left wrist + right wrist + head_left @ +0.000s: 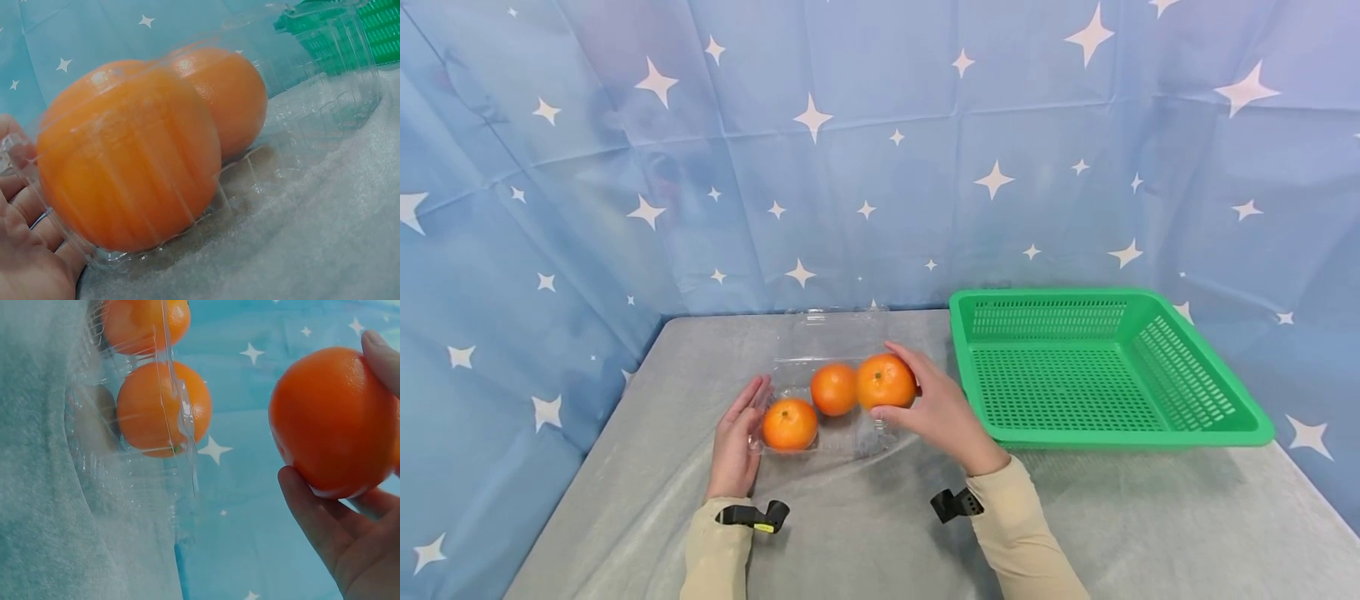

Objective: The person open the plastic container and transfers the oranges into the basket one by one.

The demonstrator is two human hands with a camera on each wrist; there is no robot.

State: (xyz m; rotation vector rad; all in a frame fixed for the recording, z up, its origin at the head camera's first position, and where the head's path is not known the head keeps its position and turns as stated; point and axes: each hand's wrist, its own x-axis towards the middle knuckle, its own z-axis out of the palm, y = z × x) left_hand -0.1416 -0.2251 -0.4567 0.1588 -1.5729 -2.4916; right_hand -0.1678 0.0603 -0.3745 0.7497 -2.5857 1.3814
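Observation:
A clear plastic clamshell box (842,437) lies with its lid (831,333) folded back, holding two oranges. One orange (789,424) sits in the near left corner of the box; the other orange (833,389) is farther back, toward the middle. My left hand (735,442) rests against the box's left end, its fingers extended along the wall. Between thumb and fingers, my right hand (943,412) grips a third orange (886,381) over the box's right end. From the right wrist view, this held orange (337,425) is apart from the box and raised above its rim.
A green perforated plastic basket (1108,437) stands on the right of the grey-covered table (842,533). Behind the table hangs a blue curtain (880,167) with white stars. Both wrists carry small black cameras over beige sleeves.

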